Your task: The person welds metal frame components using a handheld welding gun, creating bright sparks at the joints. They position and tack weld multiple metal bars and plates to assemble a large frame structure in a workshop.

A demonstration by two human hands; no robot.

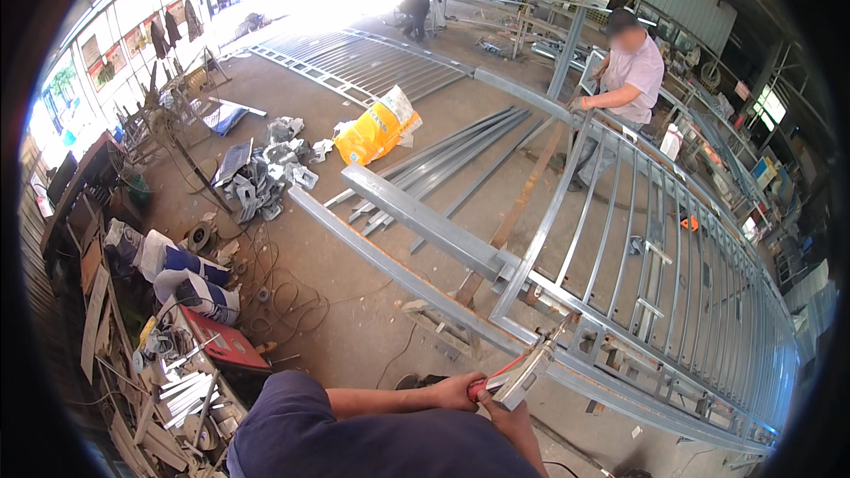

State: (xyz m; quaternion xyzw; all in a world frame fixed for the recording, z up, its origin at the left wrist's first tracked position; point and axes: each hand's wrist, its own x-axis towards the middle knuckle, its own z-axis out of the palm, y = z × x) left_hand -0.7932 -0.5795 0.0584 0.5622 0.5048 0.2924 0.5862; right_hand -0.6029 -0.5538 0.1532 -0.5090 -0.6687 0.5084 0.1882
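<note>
Both my hands are close together just in front of the near corner of a large silver metal gate frame [580, 305]. My left hand [459, 391] is closed round a small red object [477, 388], mostly covered by the fingers; a thin red line runs from it toward the frame. My right hand [513, 423] grips a short pale metal piece [529, 378], which slants up to the frame's corner. Whether that piece touches the frame, I cannot tell. A thick square steel tube [421, 226] lies against the corner, with a longer rail [398, 270] beside it.
Across the frame a co-worker [629, 75] in a light shirt holds its far end. Loose metal bars [443, 168], a yellow sack [376, 131] and grey scrap [266, 173] lie on the floor. Cables [288, 305] coil at left near a scrap-laden bench [199, 389]. Two people stand far back.
</note>
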